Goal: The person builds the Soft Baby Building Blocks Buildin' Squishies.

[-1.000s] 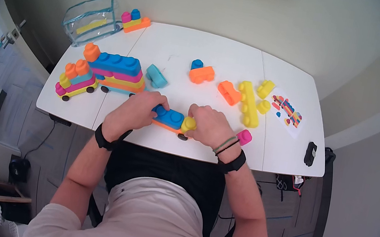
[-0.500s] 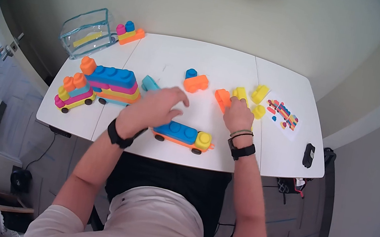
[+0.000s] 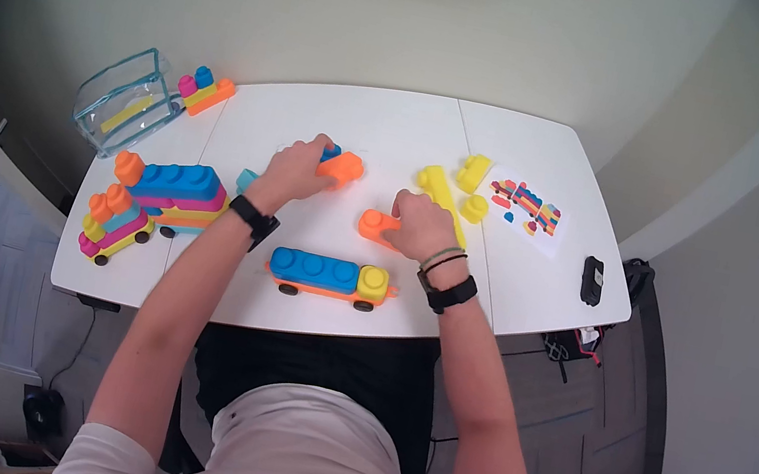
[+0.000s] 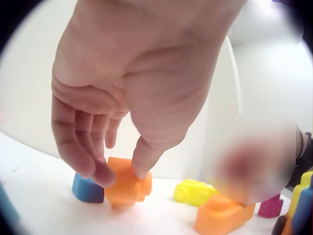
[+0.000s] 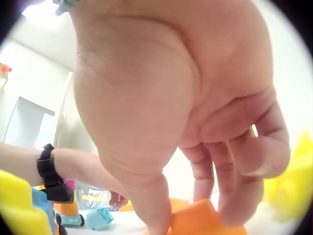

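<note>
My left hand [image 3: 300,170] pinches an orange block [image 4: 122,188] between thumb and fingers towards the back of the table. A small blue block [image 4: 88,189] lies right beside it, partly covered by the fingers in the head view. Further right, my right hand [image 3: 427,225] grips a second orange block [image 5: 200,219], thumb on one side and fingertips on the other. Between my forearms stands a toy wagon: an orange wheeled base [image 3: 324,292] carrying a long blue block [image 3: 318,270] and a yellow block [image 3: 373,282].
Built block vehicles [image 3: 169,190] stand at the left, partly behind my left forearm. A clear case [image 3: 123,106] and a small block stack [image 3: 206,93] are at the back left. Yellow blocks [image 3: 474,173], a picture sheet [image 3: 526,212] and a black object [image 3: 592,281] lie right.
Both hands have left the wagon, which now stands untouched. The left reached forward to one orange block; the right went to the yellow blocks, then back to the other orange block.
</note>
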The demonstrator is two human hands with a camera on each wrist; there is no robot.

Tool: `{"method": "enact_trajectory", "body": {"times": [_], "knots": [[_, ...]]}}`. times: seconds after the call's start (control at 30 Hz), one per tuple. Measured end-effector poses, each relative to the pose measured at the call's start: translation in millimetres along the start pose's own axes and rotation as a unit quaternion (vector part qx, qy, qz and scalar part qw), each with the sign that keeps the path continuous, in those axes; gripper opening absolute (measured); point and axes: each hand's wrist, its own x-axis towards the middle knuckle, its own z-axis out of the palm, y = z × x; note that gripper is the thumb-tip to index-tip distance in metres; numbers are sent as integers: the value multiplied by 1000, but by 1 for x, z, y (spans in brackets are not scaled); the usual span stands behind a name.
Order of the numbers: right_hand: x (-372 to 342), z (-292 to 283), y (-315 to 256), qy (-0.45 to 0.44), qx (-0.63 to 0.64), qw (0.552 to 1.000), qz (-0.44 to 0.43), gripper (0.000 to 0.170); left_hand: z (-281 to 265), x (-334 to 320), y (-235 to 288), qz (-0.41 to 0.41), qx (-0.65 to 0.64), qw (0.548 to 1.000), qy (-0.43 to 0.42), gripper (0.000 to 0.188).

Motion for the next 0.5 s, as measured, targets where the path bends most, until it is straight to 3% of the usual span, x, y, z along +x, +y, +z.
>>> {"method": "enact_trajectory", "body": {"times": [0.1, 0.23, 0.3, 0.33, 0.4, 0.47, 0.5], "knots": [[-5, -18, 1, -33, 9, 999, 20, 26, -20, -20, 0, 60, -68, 995, 50, 50], [-10, -31, 7, -82, 67, 994, 27, 28, -57, -69, 6, 44, -211, 976, 26, 41], [-19, -46, 0, -64, 86, 994, 9, 37, -70, -96, 6, -34, -335, 942, 11, 38], [-25, -53, -4, -66, 88, 994, 7, 37, -69, -107, 2, -38, -333, 942, 11, 38], [-33, -70, -10, -65, 129, 989, -15, 34, -73, -127, -7, -53, -488, 871, 18, 37], [-43, -81, -17, -66, 116, 990, -39, 35, -78, -145, 1, -82, -454, 887, 26, 35], [-49, -90, -24, -88, 124, 988, -30, 34, -79, -153, 4, -35, -424, 904, 42, 32]]}}
